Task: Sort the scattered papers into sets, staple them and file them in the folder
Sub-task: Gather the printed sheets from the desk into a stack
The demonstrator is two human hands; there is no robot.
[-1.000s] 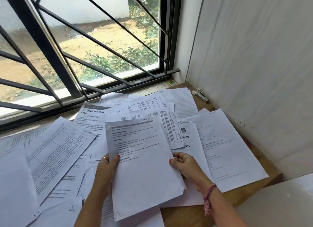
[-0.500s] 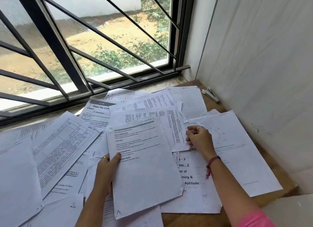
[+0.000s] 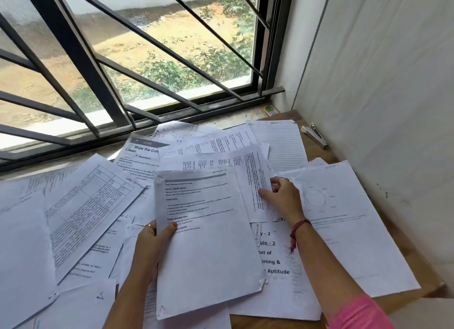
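Holding a printed sheet (image 3: 208, 242) by its left edge, the person's left hand (image 3: 149, 250) curls its fingers (image 3: 172, 229) round the paper, thumb on top, at about 6 o'clock in the head view. The right hand (image 3: 282, 198), at 3 o'clock of that sheet, pinches the edge of a text-covered page (image 3: 253, 181) that lies partly under the held one; a red thread band circles the wrist. Scattered papers (image 3: 73, 218) overlap across the wooden worktop (image 3: 403, 242) from 9 o'clock to 3 o'clock, among them a lined sheet (image 3: 280, 144) at 1 o'clock and a page with a drawn circle (image 3: 344, 218) just beside the right hand. A stapler (image 3: 315, 134) rests near the wall at 2 o'clock, apart from the papers. A barred window (image 3: 122, 58) fills 12 o'clock.
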